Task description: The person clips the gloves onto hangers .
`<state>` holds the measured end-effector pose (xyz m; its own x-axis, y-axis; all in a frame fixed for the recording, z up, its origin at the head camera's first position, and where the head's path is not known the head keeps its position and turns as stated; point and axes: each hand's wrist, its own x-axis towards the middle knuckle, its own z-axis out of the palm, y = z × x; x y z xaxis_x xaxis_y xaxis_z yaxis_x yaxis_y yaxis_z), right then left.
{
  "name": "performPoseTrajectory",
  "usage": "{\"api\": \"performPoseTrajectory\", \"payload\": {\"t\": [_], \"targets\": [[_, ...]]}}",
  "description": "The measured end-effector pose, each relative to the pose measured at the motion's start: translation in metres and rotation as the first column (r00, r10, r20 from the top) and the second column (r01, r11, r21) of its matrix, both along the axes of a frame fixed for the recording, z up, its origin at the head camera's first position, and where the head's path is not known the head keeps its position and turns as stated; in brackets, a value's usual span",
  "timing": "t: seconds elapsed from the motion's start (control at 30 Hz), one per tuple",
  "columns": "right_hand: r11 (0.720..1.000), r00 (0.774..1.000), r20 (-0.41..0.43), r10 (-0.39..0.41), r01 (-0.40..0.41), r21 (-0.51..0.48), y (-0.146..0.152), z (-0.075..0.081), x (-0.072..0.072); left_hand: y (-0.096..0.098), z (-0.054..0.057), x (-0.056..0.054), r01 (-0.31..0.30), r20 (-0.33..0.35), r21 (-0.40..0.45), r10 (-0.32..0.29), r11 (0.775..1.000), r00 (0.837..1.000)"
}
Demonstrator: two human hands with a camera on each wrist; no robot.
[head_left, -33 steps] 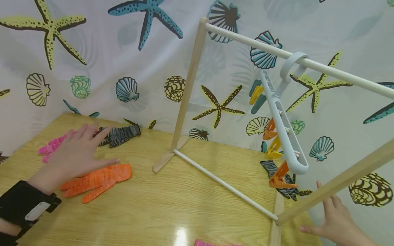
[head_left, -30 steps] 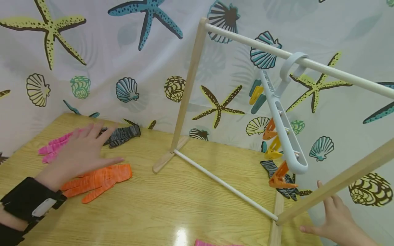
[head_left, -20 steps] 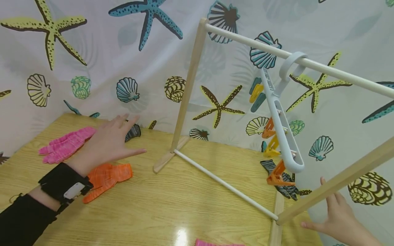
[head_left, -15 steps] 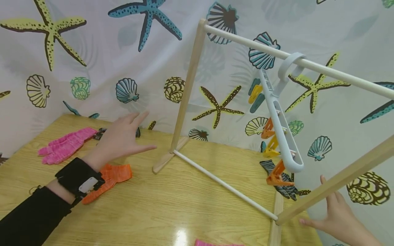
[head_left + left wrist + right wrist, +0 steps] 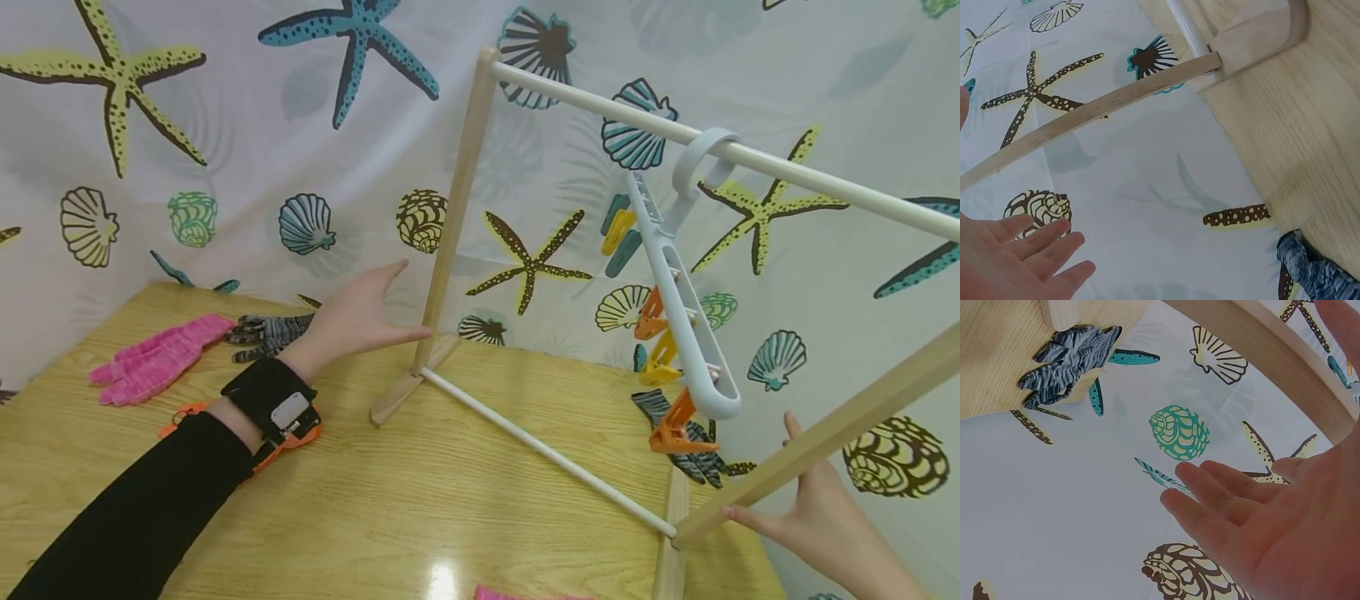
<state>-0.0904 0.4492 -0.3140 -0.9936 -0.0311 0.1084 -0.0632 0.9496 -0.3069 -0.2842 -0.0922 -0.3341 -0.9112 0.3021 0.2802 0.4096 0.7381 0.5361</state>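
Note:
A wooden rack with a white top bar [image 5: 600, 102] stands on the table. My left hand [image 5: 352, 315], empty with fingers spread, is beside its left post [image 5: 459, 208], the thumb tip right at the post in the head view. My right hand [image 5: 825, 504], also empty, has its thumb and fingers extended around the right post [image 5: 847, 433]; part of the hand is hidden behind it. In the right wrist view the right fingers [image 5: 1210, 494] are straight. A pale blue clip hanger [image 5: 678, 308] hangs from the bar, with orange clips [image 5: 681, 429], yellow clips [image 5: 662, 360] and blue-grey clips.
Left on the table lie a pink glove [image 5: 161, 358], a grey-black glove [image 5: 262, 332] and an orange glove [image 5: 307, 421] mostly under my left wrist. Another grey-black glove [image 5: 656, 408] lies behind the hanger. Pink fabric [image 5: 517, 593] shows at the front edge. A printed curtain [image 5: 360, 158] hangs behind.
My left hand has moved right, from over the pink and orange gloves to the left post. My right hand has shifted slightly up and left, its thumb now at the right post.

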Motion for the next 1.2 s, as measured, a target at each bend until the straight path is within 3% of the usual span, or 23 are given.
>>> {"api": "performPoseTrajectory", "payload": {"t": [0.1,0.3,0.4,0.57,0.77,1.0,1.2], "targets": [[1.000,1.000,0.002,-0.015,0.015,0.021,-0.001,0.000,0.000,0.009,-0.001,-0.006,0.009,0.018,0.021,-0.009,1.000,1.000],[0.998,0.999,0.003,-0.043,0.042,0.045,-0.002,0.000,-0.001,0.023,0.002,-0.013,0.032,0.142,0.080,-0.043,0.996,0.989],[0.998,0.999,0.009,-0.049,0.049,0.040,-0.003,0.001,-0.003,0.029,0.004,-0.016,0.035,0.165,0.086,-0.049,0.996,0.985],[0.998,0.998,0.039,-0.052,0.050,0.047,-0.005,0.003,-0.005,0.038,0.006,-0.020,0.058,0.148,0.137,-0.078,0.989,0.986],[0.997,0.996,0.063,-0.060,0.056,0.061,-0.006,0.003,-0.006,0.047,0.005,-0.021,0.100,0.122,0.254,-0.134,0.962,0.983],[0.996,0.990,0.113,-0.090,0.089,0.019,-0.009,0.002,-0.005,0.050,-0.001,-0.025,0.079,0.088,0.339,-0.115,0.938,0.989],[0.993,0.980,0.160,-0.117,0.111,0.047,-0.011,0.005,-0.003,0.048,-0.001,-0.026,0.078,0.069,0.351,-0.109,0.933,0.992]]}}
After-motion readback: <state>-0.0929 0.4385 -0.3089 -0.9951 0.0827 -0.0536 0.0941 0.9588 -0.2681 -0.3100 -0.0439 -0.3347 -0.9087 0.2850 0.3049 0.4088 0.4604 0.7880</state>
